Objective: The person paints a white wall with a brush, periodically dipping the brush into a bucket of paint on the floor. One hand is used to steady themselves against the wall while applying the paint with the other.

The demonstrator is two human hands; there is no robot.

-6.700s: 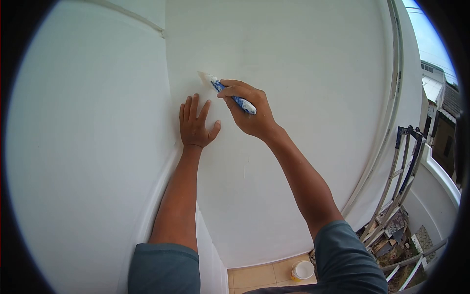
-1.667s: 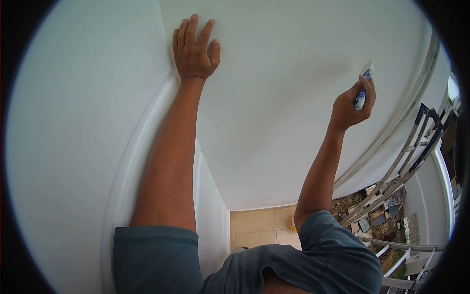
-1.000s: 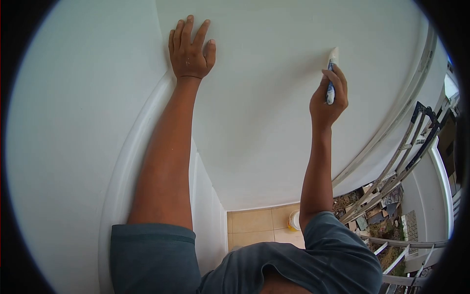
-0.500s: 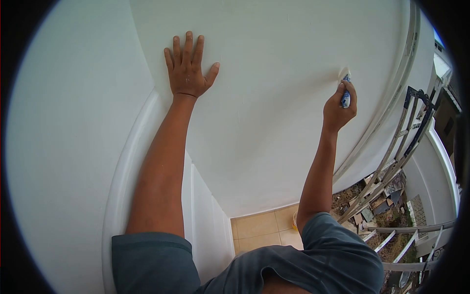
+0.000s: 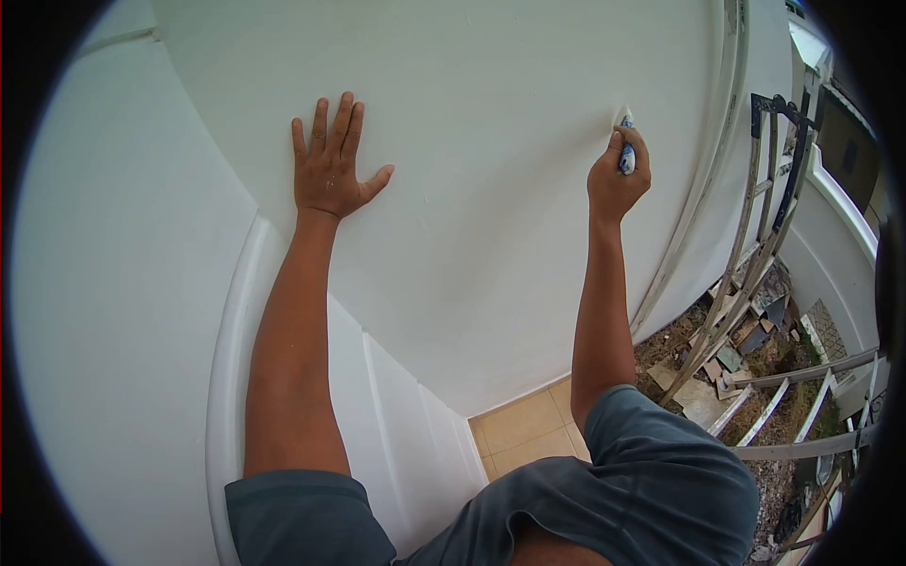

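My left hand (image 5: 330,174) lies flat on a pale white wall (image 5: 472,226), fingers spread, thumb pointing right. Small white specks dot the back of it. Farther right, my right hand (image 5: 618,179) is closed around the handle of a paintbrush (image 5: 628,162). The handle is blue and white, and the light bristles point up against the wall. My fingers cover part of the handle. A soft shadow falls on the wall to the left of the brush.
At left a rounded white moulding (image 5: 236,349) runs beside my arm. Tan floor tiles (image 5: 524,424) show below. On the right stand a metal ladder (image 5: 755,226) and curved metal railing (image 5: 802,451), with rubble (image 5: 736,349) on the ground beyond. A frame edge (image 5: 694,208) borders the wall.
The camera view has shifted, so the wall edge and ladder sit farther left. My left hand stays flat on the wall. My right hand still holds the paintbrush against the wall.
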